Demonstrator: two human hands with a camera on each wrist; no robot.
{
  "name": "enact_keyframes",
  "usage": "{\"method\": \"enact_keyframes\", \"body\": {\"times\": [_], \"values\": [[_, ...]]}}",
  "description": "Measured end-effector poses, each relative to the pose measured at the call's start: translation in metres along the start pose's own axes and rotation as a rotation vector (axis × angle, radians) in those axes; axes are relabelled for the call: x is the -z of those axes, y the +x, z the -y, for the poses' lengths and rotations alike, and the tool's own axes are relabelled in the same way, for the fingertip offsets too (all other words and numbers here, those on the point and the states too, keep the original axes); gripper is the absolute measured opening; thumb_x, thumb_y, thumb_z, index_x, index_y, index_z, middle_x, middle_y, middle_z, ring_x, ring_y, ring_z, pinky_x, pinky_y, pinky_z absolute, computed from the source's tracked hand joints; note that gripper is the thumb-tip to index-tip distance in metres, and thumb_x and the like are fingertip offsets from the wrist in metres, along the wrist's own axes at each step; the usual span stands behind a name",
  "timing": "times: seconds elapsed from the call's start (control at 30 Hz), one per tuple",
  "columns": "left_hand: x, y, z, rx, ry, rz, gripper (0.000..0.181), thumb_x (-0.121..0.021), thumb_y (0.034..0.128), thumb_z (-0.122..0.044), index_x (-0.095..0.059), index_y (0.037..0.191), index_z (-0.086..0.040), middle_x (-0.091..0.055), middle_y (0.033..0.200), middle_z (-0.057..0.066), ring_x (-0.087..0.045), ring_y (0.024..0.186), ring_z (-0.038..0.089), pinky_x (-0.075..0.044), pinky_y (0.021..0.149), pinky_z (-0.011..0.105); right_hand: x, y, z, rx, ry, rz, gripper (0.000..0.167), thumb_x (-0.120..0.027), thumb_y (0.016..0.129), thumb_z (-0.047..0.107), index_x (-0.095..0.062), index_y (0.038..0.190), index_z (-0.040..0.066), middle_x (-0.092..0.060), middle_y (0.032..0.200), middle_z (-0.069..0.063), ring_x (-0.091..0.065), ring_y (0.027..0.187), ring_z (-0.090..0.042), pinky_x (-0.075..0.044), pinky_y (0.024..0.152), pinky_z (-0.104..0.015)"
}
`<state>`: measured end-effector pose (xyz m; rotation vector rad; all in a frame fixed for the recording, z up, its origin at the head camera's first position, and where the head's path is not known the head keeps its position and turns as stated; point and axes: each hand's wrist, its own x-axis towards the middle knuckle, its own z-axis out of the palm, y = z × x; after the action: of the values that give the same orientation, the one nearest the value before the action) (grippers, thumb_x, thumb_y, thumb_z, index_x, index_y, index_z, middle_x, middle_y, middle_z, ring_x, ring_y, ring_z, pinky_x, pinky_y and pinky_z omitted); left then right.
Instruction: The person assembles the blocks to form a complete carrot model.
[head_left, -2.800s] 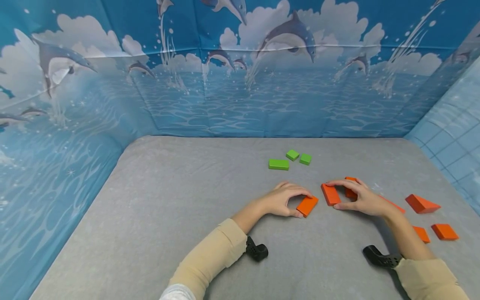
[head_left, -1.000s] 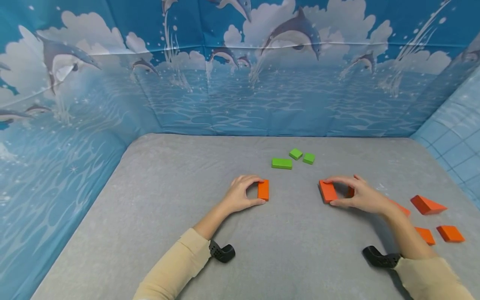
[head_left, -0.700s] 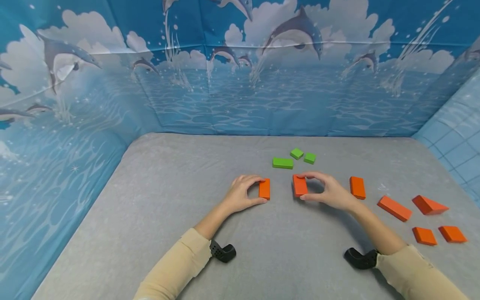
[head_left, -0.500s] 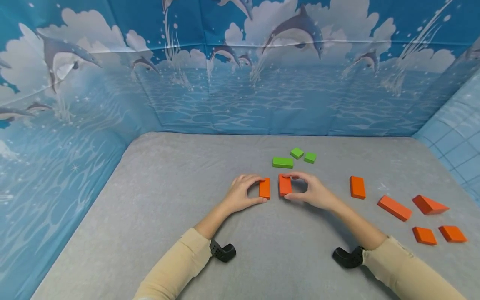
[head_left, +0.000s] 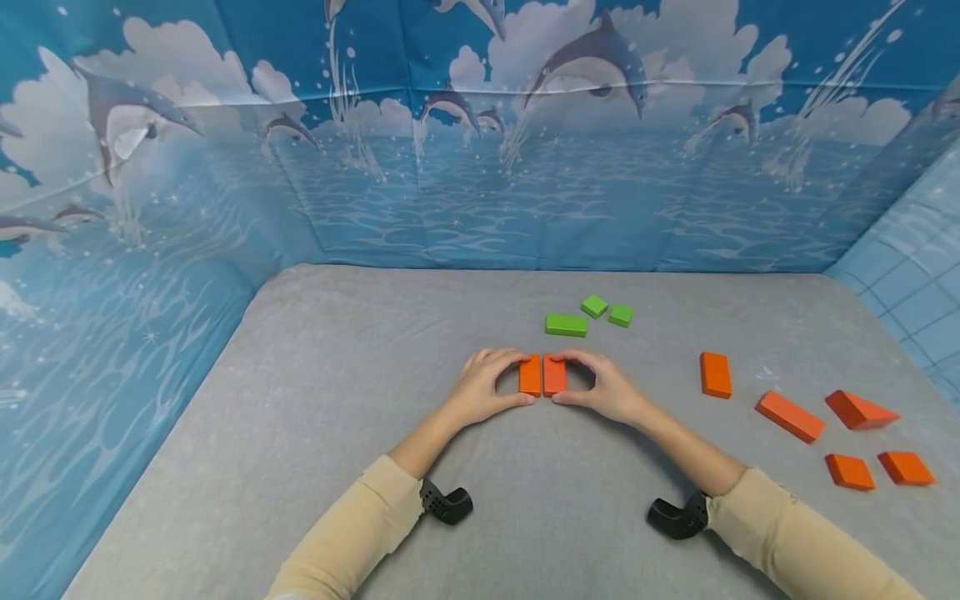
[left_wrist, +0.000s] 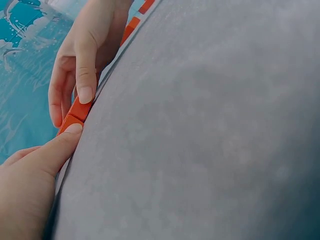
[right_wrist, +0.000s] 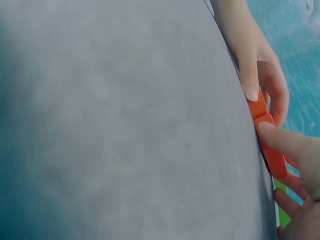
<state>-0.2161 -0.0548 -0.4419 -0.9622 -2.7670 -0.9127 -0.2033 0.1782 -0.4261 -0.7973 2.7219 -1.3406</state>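
At the middle of the grey surface, my left hand (head_left: 477, 392) pinches an orange rectangular block (head_left: 529, 377) between thumb and fingers. Facing it, my right hand (head_left: 613, 393) grips a redder-orange block (head_left: 555, 377) the same way. The two blocks stand side by side, long sides parallel, with a very thin gap at most; whether they touch I cannot tell. In the left wrist view, my thumb lies over the near end of the left block (left_wrist: 70, 121). The right wrist view shows the right-hand block (right_wrist: 274, 152) under my thumb.
Just behind the hands lie a green rectangular block (head_left: 566, 325) and two small green blocks (head_left: 595, 306). To the right are an orange block (head_left: 716, 375), a longer one (head_left: 790, 416), a wedge (head_left: 861, 410) and two flat squarish blocks (head_left: 850, 472). A dolphin-print curtain (head_left: 480, 208) borders the surface.
My left hand has carried its block leftward and turned it upright to the view, then stayed still. More recently my right hand has brought its block left, up beside the other.
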Motion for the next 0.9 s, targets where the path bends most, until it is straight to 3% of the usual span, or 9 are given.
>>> {"method": "enact_keyframes", "body": {"times": [0.23, 0.37, 0.67, 0.9], "values": [[0.000, 0.000, -0.001, -0.008, 0.001, -0.006, 0.060, -0.070, 0.0773, -0.044, -0.051, 0.129, -0.018, -0.050, 0.132, 0.000, -0.043, 0.115, 0.020, -0.030, 0.100, 0.042, -0.003, 0.000, 0.001, -0.025, -0.064, -0.005, 0.056, -0.078, 0.072, 0.021, -0.057, 0.122, 0.007, -0.055, 0.124, -0.014, -0.045, 0.119, -0.032, -0.016, 0.102, -0.060], [0.000, 0.000, -0.001, -0.001, 0.005, -0.003, 0.060, -0.069, 0.0774, -0.045, -0.051, 0.129, -0.019, -0.049, 0.132, 0.000, -0.042, 0.116, 0.019, -0.029, 0.100, 0.042, -0.003, -0.001, 0.004, -0.034, -0.104, -0.010, 0.056, -0.079, 0.072, 0.021, -0.057, 0.122, 0.007, -0.056, 0.124, -0.013, -0.045, 0.117, -0.033, -0.022, 0.097, -0.060], [-0.002, -0.001, 0.000, 0.016, -0.011, -0.011, 0.041, -0.052, 0.0919, -0.039, -0.053, 0.128, -0.020, -0.049, 0.133, 0.001, -0.041, 0.120, 0.020, -0.027, 0.102, 0.043, -0.004, -0.001, 0.004, -0.049, -0.147, 0.004, 0.058, -0.078, 0.072, 0.023, -0.056, 0.123, 0.009, -0.055, 0.126, -0.013, -0.044, 0.116, -0.034, -0.022, 0.091, -0.059], [-0.002, -0.001, -0.001, 0.012, -0.020, -0.017, 0.041, -0.053, 0.0916, -0.039, -0.053, 0.128, -0.020, -0.050, 0.132, 0.000, -0.041, 0.119, 0.019, -0.027, 0.102, 0.042, 0.009, -0.001, 0.004, 0.038, -0.116, 0.050, 0.065, -0.077, 0.073, 0.023, -0.049, 0.129, 0.004, -0.050, 0.130, -0.016, -0.043, 0.118, -0.035, -0.027, 0.095, -0.058]]}}
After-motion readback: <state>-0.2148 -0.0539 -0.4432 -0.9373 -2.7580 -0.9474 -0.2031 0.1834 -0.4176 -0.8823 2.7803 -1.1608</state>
